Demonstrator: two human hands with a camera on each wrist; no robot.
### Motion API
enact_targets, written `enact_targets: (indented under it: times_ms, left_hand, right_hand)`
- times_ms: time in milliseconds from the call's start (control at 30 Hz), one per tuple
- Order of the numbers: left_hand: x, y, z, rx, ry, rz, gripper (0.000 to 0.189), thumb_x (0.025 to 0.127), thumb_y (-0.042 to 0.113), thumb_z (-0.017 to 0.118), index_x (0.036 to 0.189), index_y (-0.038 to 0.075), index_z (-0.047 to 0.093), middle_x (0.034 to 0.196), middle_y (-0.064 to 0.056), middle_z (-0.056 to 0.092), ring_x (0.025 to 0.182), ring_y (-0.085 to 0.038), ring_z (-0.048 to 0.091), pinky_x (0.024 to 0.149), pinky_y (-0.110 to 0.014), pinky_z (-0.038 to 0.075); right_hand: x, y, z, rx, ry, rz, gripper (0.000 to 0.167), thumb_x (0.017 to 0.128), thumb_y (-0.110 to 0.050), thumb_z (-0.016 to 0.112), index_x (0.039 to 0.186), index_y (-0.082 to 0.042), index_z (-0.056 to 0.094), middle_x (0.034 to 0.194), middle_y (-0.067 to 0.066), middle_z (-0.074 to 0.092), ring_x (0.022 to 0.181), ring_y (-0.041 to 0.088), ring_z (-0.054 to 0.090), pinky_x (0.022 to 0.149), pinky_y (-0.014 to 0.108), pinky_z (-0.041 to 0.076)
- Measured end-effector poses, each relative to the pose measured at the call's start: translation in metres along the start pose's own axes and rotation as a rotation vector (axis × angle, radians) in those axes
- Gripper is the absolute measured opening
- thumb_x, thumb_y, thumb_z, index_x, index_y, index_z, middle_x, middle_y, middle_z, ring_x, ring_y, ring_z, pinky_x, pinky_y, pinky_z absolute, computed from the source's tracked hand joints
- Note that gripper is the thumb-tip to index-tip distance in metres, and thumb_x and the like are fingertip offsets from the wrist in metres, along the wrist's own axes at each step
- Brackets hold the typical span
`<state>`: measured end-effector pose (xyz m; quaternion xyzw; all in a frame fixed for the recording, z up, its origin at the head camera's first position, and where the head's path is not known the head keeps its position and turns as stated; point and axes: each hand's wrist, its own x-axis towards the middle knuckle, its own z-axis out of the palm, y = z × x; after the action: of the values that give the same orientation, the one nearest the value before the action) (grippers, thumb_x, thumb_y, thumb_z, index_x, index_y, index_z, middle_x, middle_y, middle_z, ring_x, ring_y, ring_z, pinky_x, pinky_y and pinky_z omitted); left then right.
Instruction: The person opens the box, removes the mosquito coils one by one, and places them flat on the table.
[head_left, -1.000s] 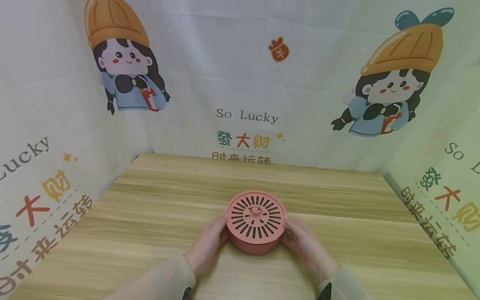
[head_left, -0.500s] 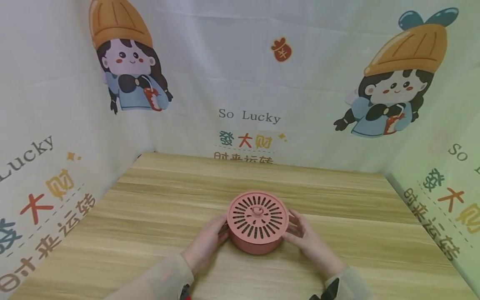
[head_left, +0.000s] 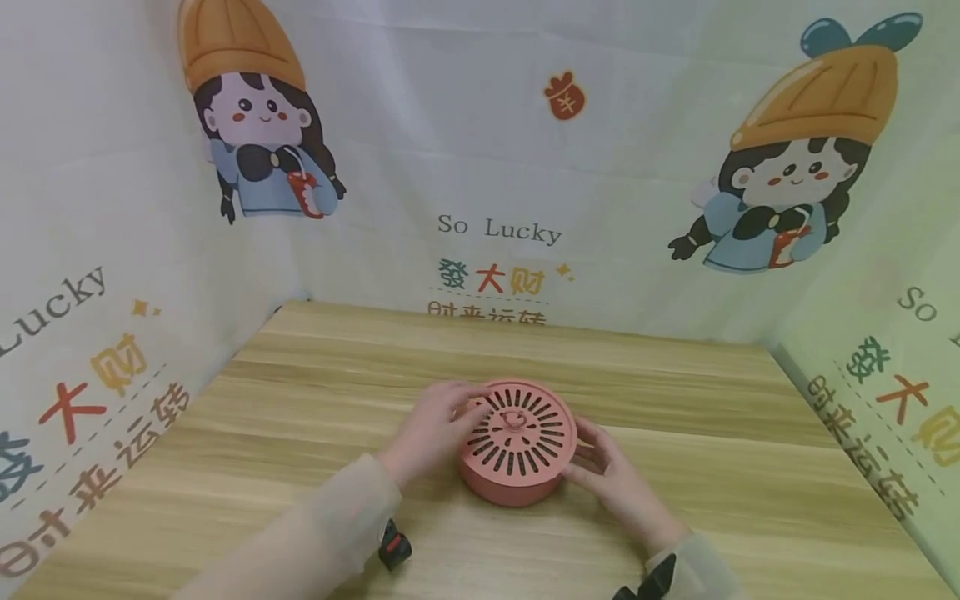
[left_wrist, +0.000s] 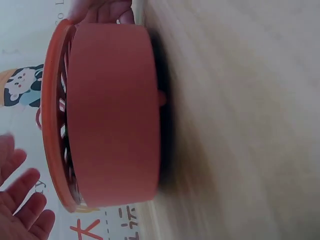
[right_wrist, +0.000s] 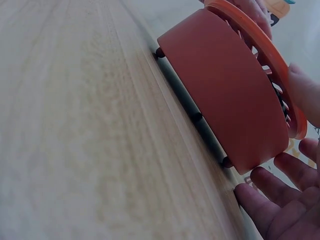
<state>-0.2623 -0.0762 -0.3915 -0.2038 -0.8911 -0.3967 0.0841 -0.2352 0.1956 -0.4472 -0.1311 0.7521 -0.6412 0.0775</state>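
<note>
A round pink box [head_left: 510, 492] with a radially slotted lid [head_left: 517, 458] and a small loop on top stands on the wooden table. It resembles a mosquito coil box. My left hand [head_left: 431, 429] reaches over the lid's left edge from above. In the left wrist view, that hand's fingers [left_wrist: 35, 175] are spread and loose beside the lid, apart from it. On the right side, my right hand [head_left: 618, 475] rests its thumb and fingertips against the box. The right wrist view has the thumb [right_wrist: 305, 92] at the lid rim and fingers [right_wrist: 272, 185] by the lower wall.
The wood-grain table [head_left: 300, 400] is bordered by printed cloth walls [head_left: 487, 167] at the back and both sides. Dark camera pieces sit at both wrists, with one [head_left: 393, 546] below the left sleeve. Small feet [right_wrist: 227, 162] lift the box off the table.
My left hand has risen from the box's left side to above the lid's edge. My right hand shifted its thumb toward the front of the box. The box stays about where it was.
</note>
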Motion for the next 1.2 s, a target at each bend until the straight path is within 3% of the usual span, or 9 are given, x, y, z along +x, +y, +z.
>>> enact_targets:
  times_ms: [133,267,700,900,1100,1200]
  left_hand:
    - [0.016,0.007,0.006,0.114,-0.105,0.131,0.024,0.093,0.029,0.065,0.112,0.017,0.072,0.114,0.0,0.068,0.11,-0.022,0.056,0.1,-0.044,0.043]
    - [0.024,0.01,0.012,0.141,-0.171,0.172,0.019,0.09,0.032,0.067,0.103,0.021,0.076,0.097,0.01,0.07,0.094,-0.013,0.058,0.09,-0.037,0.047]
    - [0.027,0.01,0.016,0.031,-0.182,0.018,0.008,0.089,0.027,0.068,0.087,0.024,0.076,0.076,0.013,0.063,0.073,-0.011,0.05,0.065,-0.026,0.046]
    - [0.026,0.009,0.016,0.052,-0.142,0.034,0.011,0.091,0.025,0.066,0.086,0.025,0.076,0.077,0.016,0.063,0.077,-0.013,0.047,0.071,-0.029,0.04]
    - [0.024,0.012,0.011,-0.064,-0.124,0.035,0.013,0.093,0.018,0.064,0.089,0.019,0.077,0.084,0.012,0.069,0.079,-0.005,0.06,0.071,-0.024,0.052]
    - [0.024,0.013,0.006,-0.074,-0.1,0.042,0.013,0.092,0.016,0.065,0.088,0.018,0.077,0.085,0.011,0.069,0.078,-0.003,0.06,0.07,-0.023,0.053]
  right_hand:
    - [-0.002,0.002,-0.001,-0.02,0.01,-0.012,0.072,0.089,-0.018,0.07,0.149,-0.016,0.031,0.153,0.01,0.032,0.133,0.035,0.039,0.11,0.05,0.035]
    - [-0.003,0.004,-0.001,-0.015,0.018,-0.018,0.073,0.088,-0.015,0.07,0.15,-0.014,0.03,0.153,0.011,0.032,0.132,0.035,0.04,0.11,0.05,0.035]
    - [-0.002,0.002,0.002,0.009,0.016,-0.019,0.072,0.09,-0.013,0.068,0.15,-0.013,0.03,0.153,0.011,0.031,0.132,0.035,0.04,0.11,0.049,0.035]
    - [-0.001,0.002,0.002,0.016,0.0,-0.032,0.071,0.09,-0.011,0.068,0.15,-0.01,0.029,0.154,0.013,0.029,0.133,0.036,0.039,0.109,0.048,0.036]
    - [-0.001,0.002,0.001,0.026,0.009,-0.018,0.072,0.09,-0.011,0.068,0.15,-0.008,0.028,0.154,0.014,0.029,0.134,0.036,0.038,0.111,0.05,0.033]
    - [-0.001,0.002,0.001,0.027,0.01,-0.013,0.072,0.09,-0.01,0.067,0.15,-0.008,0.028,0.154,0.014,0.029,0.134,0.036,0.038,0.111,0.05,0.033]
